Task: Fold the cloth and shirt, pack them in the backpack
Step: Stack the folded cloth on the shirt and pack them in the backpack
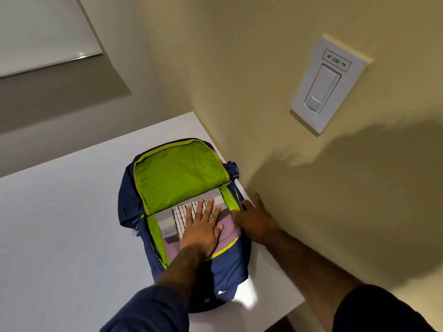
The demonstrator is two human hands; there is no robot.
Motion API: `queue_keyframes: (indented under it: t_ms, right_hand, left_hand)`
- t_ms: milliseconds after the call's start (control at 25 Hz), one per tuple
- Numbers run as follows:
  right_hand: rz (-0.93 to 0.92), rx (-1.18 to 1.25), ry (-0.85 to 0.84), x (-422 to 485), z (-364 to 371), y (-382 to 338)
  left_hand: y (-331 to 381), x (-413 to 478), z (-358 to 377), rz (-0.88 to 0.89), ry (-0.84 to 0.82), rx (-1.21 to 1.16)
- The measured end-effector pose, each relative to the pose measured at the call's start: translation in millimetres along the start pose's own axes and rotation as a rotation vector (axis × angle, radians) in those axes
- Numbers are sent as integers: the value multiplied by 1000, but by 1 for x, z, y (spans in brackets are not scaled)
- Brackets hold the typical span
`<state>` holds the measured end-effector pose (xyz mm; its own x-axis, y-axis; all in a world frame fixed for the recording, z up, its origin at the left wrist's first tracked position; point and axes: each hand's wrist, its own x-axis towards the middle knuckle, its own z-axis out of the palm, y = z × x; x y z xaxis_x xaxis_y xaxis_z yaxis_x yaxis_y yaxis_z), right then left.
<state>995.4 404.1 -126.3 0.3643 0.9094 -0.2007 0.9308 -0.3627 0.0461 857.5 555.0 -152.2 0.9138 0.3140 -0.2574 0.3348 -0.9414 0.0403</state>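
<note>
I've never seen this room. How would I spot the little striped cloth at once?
On the white table against the beige wall lies a navy backpack, unzipped to show lime-green lining. Inside it, on top of a folded shirt with broad grey and mauve bands, sits the cloth, partly under the left hand. Only it has thin black-and-white stripes; the shirt's bands are wide.

A wall (263, 116) is hemming in the backpack's (129, 200) right side; bare bench (60, 224) is lying open leftward.
</note>
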Motion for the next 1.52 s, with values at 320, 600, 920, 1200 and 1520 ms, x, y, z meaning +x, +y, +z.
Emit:
queue_keyframes:
  t_ms: [320, 600, 920, 1200, 1520]
  right_hand:
    - [-60, -19, -14, -22, -34, -14]
    - [-245, 69, 506, -23, -27, -8]
    - [-276, -88, 419, -9, -16, -10]
    - [-157, 7, 428, -12, -5, -33]
    - [163, 180, 194, -35, -27, -106]
  left_hand:
    - [6, 10, -9, -30, -103, 77]
    - [21, -31, -40, 38, 175, -335]
    - [-28, -126, -12, -39, 124, -228]
    - [-77, -178, 3, -66, 172, -95]
    - [-44, -186, -21, -324, 258, -145]
